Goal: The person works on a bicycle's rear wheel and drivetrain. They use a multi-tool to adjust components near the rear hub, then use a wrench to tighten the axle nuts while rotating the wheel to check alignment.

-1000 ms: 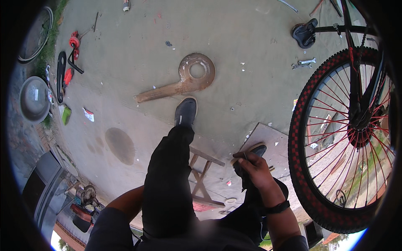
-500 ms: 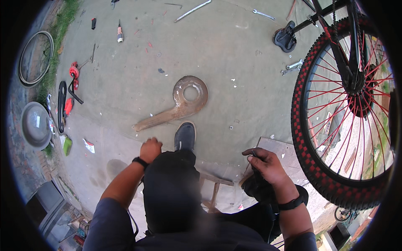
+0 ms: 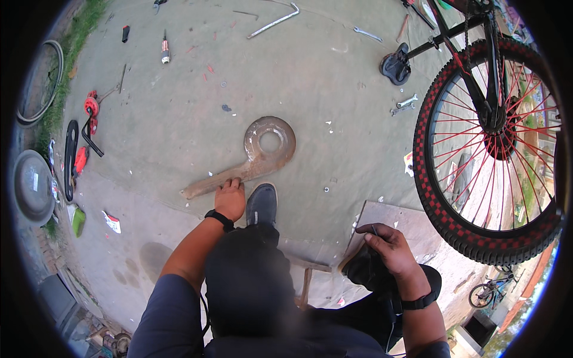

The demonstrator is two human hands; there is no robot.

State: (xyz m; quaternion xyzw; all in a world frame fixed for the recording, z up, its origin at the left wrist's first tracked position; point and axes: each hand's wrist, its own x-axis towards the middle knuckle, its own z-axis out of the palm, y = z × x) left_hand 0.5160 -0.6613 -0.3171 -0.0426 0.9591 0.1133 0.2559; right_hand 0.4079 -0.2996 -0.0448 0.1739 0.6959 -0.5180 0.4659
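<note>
A rusty brown chain guard (image 3: 271,162), with a round ring end and a long arm, lies flat on the ground ahead of me. My left hand (image 3: 230,198) reaches down to its arm. The fingers are slightly apart, with their tips resting on the near edge of the metal; the thumb is mostly hidden. My right hand (image 3: 389,246) is above my right shoe, with thumb and fingers pinched together. A thin dark piece (image 3: 375,230) sticks up between them, too small to name. My left shoe (image 3: 261,204) is just beside the guard.
A bicycle wheel (image 3: 422,155) with a checked red-and-black tyre stands at the right, its saddle (image 3: 395,64) near the ground. Spanners (image 3: 404,105), a screwdriver (image 3: 165,51) and a bent bar (image 3: 273,21) lie farther off. A grey basin (image 3: 34,188) sits at the left.
My left hand has moved forward and right from beside my knee onto the chain guard's arm, its fingers stretching out. My right hand keeps its pinch. The view has shifted slightly.
</note>
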